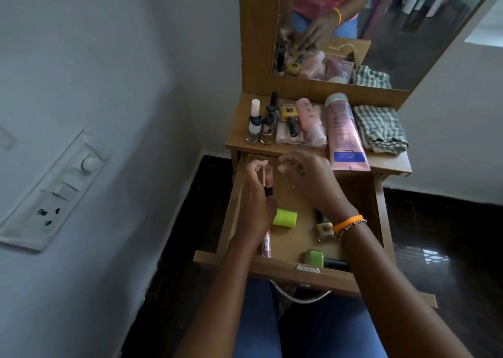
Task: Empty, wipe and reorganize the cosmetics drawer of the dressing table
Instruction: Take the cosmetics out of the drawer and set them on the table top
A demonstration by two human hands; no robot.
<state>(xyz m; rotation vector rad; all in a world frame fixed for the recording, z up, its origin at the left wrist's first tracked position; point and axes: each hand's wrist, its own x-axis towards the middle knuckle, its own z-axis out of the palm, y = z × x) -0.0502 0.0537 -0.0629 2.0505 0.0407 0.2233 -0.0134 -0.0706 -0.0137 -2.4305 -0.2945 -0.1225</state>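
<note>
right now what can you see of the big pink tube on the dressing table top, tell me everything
The big pink tube looks like soft plastic, pale pink with small print and a blue band near its flat crimped end. Its silvery cap points toward the mirror; the crimped end juts slightly past the front edge of the table top, above the open drawer. It lies flat, slightly angled, between a smaller pink bottle and a folded checked cloth. Neither hand touches it.
</note>
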